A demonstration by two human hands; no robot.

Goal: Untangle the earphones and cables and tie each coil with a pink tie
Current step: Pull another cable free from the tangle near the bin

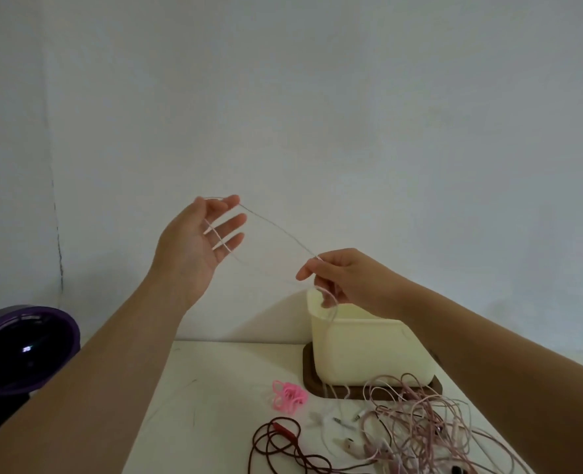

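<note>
We note: left grip [197, 241] spread, pale cable [276, 230] apparently draped across it; right grip [344, 275] pinches it, centre frame. Below: cream tub [361, 350], pink ties [288, 396], tangled cables [420, 415] on white tabletop [214, 405]; plain wall [317, 97].

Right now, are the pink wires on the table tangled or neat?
Tangled: the pink wires lie in a loose, crisscrossing heap on the table, no tie around them.

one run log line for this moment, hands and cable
left hand: open, thin pale pink cable looped round it | right hand: pinches cable | pile of pink ties: on white table, untouched
</note>
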